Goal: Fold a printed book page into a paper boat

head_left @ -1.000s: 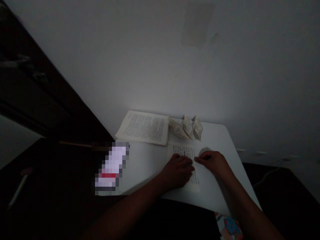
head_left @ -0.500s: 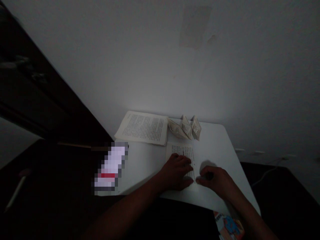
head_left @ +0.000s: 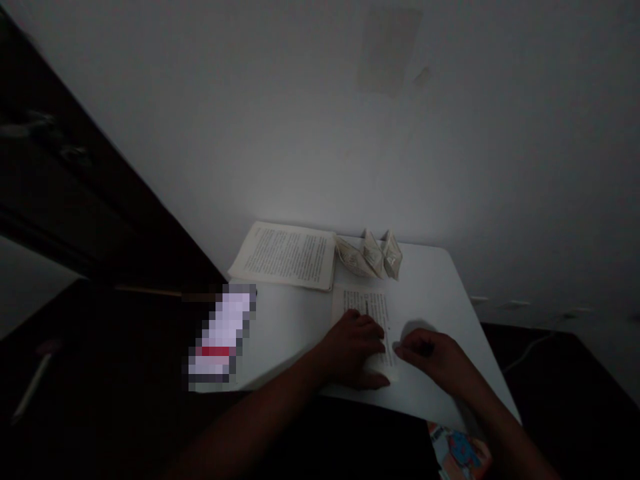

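A printed sheet (head_left: 365, 301) lies on the white table (head_left: 425, 287). My left hand (head_left: 356, 348) rests flat across the sheet, its fingers spread and the thumb apart near the table's front edge. At the sheet's right edge is my right hand (head_left: 425, 350), with thumb and forefinger pinched together; whatever is between the fingertips is too small to make out. Behind the sheet stand three folded paper shapes, one on the left (head_left: 354, 257), one in the middle (head_left: 373, 253) and one on the right (head_left: 393, 255), side by side.
A stack of printed pages (head_left: 287, 257) lies at the table's back left. A blurred-out phone-like object (head_left: 225, 333) is at the left edge. The wall (head_left: 300, 133) rises behind the table. Below the front edge a colourful printed item (head_left: 463, 450) shows.
My right hand has moved up slightly, and its thumb and forefinger have closed together. My left thumb has moved down, away from the fingers, uncovering more of the sheet's lower part.
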The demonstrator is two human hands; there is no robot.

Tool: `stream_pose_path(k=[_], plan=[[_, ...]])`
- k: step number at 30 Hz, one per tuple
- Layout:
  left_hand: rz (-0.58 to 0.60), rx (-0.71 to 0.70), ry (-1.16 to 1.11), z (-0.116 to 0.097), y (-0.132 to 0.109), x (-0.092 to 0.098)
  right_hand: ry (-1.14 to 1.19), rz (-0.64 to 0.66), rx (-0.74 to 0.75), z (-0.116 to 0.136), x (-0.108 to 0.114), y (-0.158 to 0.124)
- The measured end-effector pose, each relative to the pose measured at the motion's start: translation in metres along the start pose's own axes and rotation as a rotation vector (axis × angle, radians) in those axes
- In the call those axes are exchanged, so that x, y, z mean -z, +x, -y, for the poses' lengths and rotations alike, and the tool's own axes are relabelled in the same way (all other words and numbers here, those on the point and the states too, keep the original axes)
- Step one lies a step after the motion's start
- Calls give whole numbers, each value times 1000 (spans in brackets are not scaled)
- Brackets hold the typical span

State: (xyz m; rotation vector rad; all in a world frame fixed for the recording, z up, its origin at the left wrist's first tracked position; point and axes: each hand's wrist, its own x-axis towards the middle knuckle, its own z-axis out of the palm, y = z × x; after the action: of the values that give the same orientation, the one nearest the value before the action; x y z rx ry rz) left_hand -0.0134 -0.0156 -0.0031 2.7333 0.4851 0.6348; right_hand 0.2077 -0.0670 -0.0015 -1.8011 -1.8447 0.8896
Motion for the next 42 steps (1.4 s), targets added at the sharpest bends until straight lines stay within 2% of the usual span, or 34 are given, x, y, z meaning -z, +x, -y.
stream_pose_path(k=[7, 13, 17, 21, 24, 27, 30, 35, 42], plan=[[-35, -22, -39, -1, -1, -6, -44, -130, 26, -1, -4, 0], [-193, 53, -257, 1, -1, -8, -44, -129, 194, -2, -7, 3], [-299, 136, -461, 0, 1, -1, -13, -157, 254, 1, -9, 12], [-355, 285, -599, 4, -1, 12, 146, -212, 267, -4, -11, 17], [-468, 419, -670, 13, -7, 19, 331, -269, 275, -9, -11, 15], [-594, 494, -704, 22, -15, 21, 447, -333, 245, -11, -9, 11], [-541, 525, -805, 23, -22, 20, 505, -395, 176, -10, -6, 7], [-344, 487, -826, 17, -20, 17, 570, -494, 127, -13, -5, 5], [-299, 441, -860, 15, -14, 13, 665, -375, 212, 3, -7, 6]])
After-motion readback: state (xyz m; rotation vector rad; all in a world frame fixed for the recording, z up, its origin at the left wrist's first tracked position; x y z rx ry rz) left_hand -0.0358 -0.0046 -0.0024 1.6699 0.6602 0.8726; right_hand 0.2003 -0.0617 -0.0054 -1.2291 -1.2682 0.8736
